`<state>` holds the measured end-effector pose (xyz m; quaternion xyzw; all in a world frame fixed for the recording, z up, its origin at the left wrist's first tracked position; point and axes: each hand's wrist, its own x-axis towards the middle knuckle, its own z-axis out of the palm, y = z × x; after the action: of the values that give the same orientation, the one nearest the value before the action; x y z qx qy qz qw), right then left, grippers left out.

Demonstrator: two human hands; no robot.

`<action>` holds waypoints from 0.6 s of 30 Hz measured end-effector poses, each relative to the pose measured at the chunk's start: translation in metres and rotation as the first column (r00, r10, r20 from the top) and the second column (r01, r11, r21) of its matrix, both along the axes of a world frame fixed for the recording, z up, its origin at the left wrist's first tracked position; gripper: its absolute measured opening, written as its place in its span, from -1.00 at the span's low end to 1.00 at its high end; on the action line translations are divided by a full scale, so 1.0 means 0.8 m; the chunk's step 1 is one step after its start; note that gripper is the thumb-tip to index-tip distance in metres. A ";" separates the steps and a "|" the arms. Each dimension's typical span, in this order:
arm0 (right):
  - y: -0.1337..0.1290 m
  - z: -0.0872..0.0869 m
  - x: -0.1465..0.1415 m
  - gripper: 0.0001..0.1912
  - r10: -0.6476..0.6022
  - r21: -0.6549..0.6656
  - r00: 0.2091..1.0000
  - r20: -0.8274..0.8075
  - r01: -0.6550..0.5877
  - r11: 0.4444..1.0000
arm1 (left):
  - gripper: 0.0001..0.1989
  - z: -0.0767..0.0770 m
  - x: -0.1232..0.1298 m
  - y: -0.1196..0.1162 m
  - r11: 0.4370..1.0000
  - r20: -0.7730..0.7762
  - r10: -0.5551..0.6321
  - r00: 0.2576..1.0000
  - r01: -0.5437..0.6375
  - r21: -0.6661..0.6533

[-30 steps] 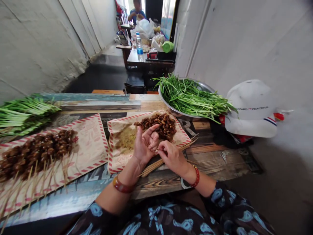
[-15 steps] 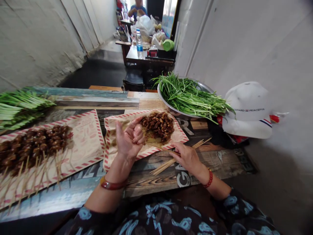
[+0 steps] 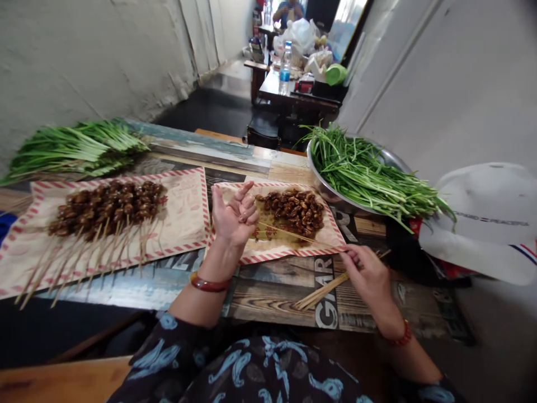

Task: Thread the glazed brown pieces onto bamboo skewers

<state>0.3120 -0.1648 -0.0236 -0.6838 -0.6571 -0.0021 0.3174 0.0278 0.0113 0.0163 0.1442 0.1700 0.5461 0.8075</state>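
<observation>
while left hand (image 3: 232,215) seemingly pinches skewer (image 3: 285,232)

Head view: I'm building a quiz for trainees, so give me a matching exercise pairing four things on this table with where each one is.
Things:
1. filled skewers
2. loose brown pieces
3. bare sticks
4. green stalks

Places:
A. in the metal bowl
B. on the left paper sheet
C. on the wood under the right hand
D. on the paper sheet beside the left hand

Pairs: 1-B, 2-D, 3-C, 4-A
</observation>
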 end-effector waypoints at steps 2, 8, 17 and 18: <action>0.007 0.020 -0.009 -0.86 -0.107 0.114 0.993 -0.053 0.113 0.987 | -0.17 -0.002 0.002 0.000 1.000 0.007 0.006 1.000 -0.006 -0.005; 0.054 0.056 -0.080 -0.81 0.262 0.149 0.965 -0.022 -0.256 0.955 | -0.18 0.000 0.008 -0.006 1.000 -0.015 0.008 1.000 -0.009 -0.016; 0.090 0.028 -0.126 -0.80 0.439 -0.061 0.898 -0.014 -0.439 0.896 | -0.26 0.000 0.029 -0.023 0.996 -0.027 -0.083 0.996 0.082 -0.022; 0.090 0.026 -0.126 -0.82 0.453 -0.062 0.891 -0.032 -0.454 0.889 | -0.26 0.000 0.030 -0.025 0.996 -0.025 -0.090 0.996 0.090 -0.021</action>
<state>0.2116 -0.0927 -0.0031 -0.5220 -0.7954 0.0998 0.2914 0.0517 -0.0084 0.0165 0.1510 0.1792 0.5055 0.8304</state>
